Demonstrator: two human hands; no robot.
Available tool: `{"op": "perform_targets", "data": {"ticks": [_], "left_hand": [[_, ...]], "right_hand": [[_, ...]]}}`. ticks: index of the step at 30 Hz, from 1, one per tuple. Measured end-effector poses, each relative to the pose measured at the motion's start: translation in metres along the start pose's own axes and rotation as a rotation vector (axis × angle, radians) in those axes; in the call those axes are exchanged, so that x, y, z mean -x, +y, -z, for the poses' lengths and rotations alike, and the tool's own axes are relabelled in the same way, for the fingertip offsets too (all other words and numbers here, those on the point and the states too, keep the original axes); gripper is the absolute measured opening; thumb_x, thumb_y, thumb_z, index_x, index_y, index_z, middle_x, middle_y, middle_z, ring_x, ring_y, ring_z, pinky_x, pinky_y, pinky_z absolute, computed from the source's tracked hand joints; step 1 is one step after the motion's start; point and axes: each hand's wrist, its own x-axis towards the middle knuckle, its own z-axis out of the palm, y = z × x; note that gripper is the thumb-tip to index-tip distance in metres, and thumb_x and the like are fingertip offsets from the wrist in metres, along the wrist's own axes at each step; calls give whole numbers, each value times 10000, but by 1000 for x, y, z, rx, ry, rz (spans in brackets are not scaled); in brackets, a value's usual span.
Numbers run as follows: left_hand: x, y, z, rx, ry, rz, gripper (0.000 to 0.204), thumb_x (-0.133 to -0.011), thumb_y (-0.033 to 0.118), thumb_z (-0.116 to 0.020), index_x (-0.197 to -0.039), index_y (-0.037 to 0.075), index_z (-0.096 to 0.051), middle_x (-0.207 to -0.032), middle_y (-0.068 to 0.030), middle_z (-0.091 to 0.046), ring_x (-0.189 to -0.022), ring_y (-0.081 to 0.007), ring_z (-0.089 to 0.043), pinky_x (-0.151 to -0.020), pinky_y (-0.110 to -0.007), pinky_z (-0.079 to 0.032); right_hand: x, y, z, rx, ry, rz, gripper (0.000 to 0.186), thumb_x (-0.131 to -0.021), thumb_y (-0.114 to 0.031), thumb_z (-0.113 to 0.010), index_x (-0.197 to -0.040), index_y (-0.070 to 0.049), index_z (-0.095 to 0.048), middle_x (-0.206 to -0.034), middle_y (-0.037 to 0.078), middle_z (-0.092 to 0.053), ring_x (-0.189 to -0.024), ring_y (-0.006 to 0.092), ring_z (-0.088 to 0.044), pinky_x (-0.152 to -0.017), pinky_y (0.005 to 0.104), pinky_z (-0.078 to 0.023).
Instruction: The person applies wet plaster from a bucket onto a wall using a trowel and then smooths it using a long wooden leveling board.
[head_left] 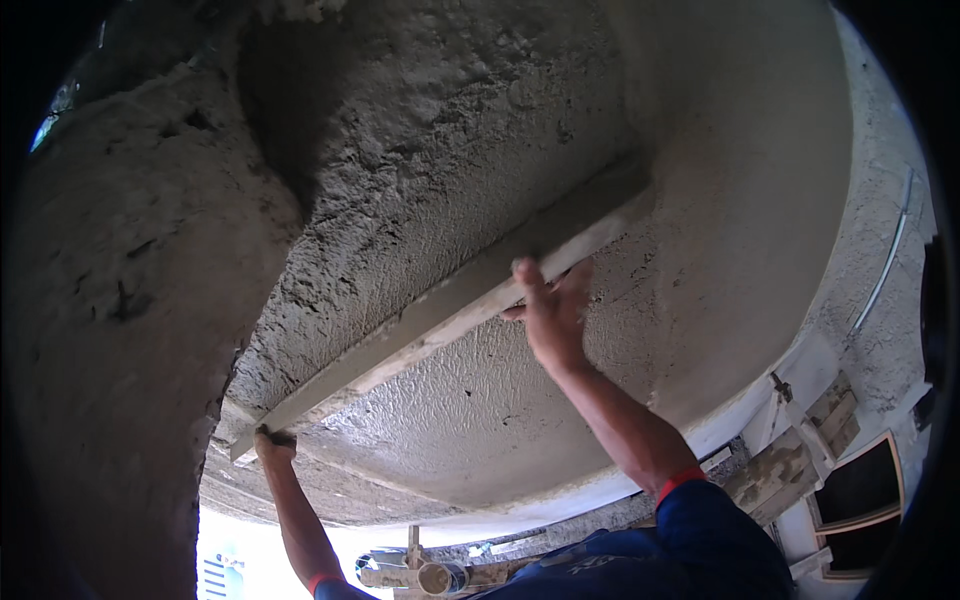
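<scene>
A dark blue shirt (610, 565) has short sleeves (715, 530) ending in red cuffs (680, 483).

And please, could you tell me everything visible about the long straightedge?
The straightedge is a long, narrow grey bar with a paler, smeared lower side; wood or metal is unclear. It slants up from left to right, seemingly against rough, wet-looking plaster. The left hand grips its lower end; the blurred right hand touches its lower edge, right of the middle.

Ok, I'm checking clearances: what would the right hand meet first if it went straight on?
The right hand would meet the long board first, which it seems to touch; rough plaster appears beyond, depth unclear.
</scene>
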Motion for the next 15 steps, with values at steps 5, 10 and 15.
{"op": "perform_targets", "data": {"ticks": [5, 10, 15], "left_hand": [[5, 7, -8, -42, -106, 50, 229, -828, 324, -467, -734, 151, -585, -547, -1, -493, -497, -164, -479, -517, -322, -388], [73, 2, -105, 139, -192, -26, 301, -869, 182, -382, -1051, 11, -549, -994, -119, -624, -860, -253, -634, -713, -369, -543], [130, 4, -168, 191, -240, -1, 279, -881, 175, -393, -1061, 38, -556, -1030, -110, -624, -892, -248, -628, -734, -368, -536]], "right_hand": [[-35, -13, -3, 8, -73, 19, 554, -861, -424, -572, -1064, 61, -397, -732, 84, -561, -557, 125, -593, -396, 216, -508], [-126, -84, -1, 62, 44, 48, 337, -854, -312, -596, -829, 20, -542, -680, 104, -598, -447, 123, -551, -337, 219, -435], [-192, -142, 4, 183, 32, 106, 353, -840, -321, -615, -884, 28, -583, -686, 102, -599, -437, 128, -541, -375, 219, -465]]}}
